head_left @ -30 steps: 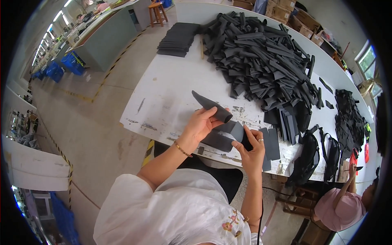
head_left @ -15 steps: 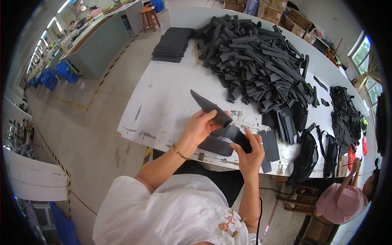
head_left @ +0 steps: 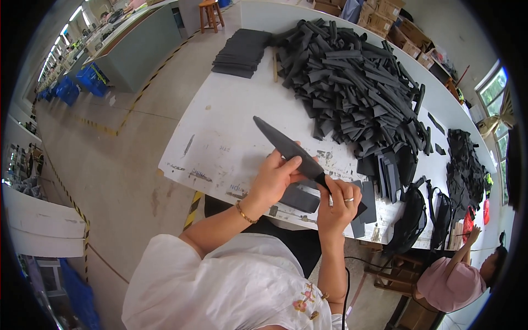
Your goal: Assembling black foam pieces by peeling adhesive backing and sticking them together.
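Note:
My left hand [head_left: 275, 179] is closed around a long black fabric sleeve [head_left: 283, 144], with the thumb on top. The sleeve slants from a pointed far-left end down to my right hand [head_left: 336, 202]. That hand pinches dark, flexible material at the sleeve's near end. A black corner [head_left: 361, 209] sticks out beside its fingers, seemingly part of a thin black sheet. How far the sheet reaches inside the sleeve is hidden. Under my hands, a stack of black strips [head_left: 300, 198] lies near the table's front edge.
A large heap of black sleeves [head_left: 352, 82] covers the back of the white table [head_left: 206, 121]. A neat black stack [head_left: 242, 52] lies at the far left. Black bags [head_left: 410, 217] and another dark pile [head_left: 465, 165] are at the right, near a seated person [head_left: 454, 275].
My right hand has brought the curved black sheet up to the sleeve's near end, and the two now meet. The sleeve looks flatter and more stretched out. The view has shifted slightly.

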The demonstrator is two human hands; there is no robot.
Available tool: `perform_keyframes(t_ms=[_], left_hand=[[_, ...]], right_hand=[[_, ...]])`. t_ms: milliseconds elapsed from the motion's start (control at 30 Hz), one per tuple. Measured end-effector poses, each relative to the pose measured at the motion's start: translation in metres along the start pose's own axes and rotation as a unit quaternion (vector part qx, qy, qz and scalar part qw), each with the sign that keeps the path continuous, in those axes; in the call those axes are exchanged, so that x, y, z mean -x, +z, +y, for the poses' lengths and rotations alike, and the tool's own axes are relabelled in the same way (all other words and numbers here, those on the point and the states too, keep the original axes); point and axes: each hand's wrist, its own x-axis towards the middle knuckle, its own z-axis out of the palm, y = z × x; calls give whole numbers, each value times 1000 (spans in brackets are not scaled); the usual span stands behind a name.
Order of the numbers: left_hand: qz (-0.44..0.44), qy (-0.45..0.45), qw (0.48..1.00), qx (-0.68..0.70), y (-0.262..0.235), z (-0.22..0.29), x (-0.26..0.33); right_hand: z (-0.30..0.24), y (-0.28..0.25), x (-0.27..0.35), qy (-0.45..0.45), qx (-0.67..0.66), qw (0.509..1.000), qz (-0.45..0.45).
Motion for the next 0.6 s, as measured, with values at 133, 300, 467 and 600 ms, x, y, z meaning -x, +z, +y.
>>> perform_keyframes(t_ms=[133,300,467,600], left_hand=[[1,80,995,-61,15,5,14],[-84,68,994,-22,14,-6,6],[-124,98,986,-57,6,-18,-1],[-86,55,994,-30,15,-17,8]], right_hand=[[-5,5,3,-8,21,1000,-11],[-25,16,10,104,-155,982,-28],[-16,20,23,57,-126,990,-35],[-17,22,14,44,-176,980,-83]])
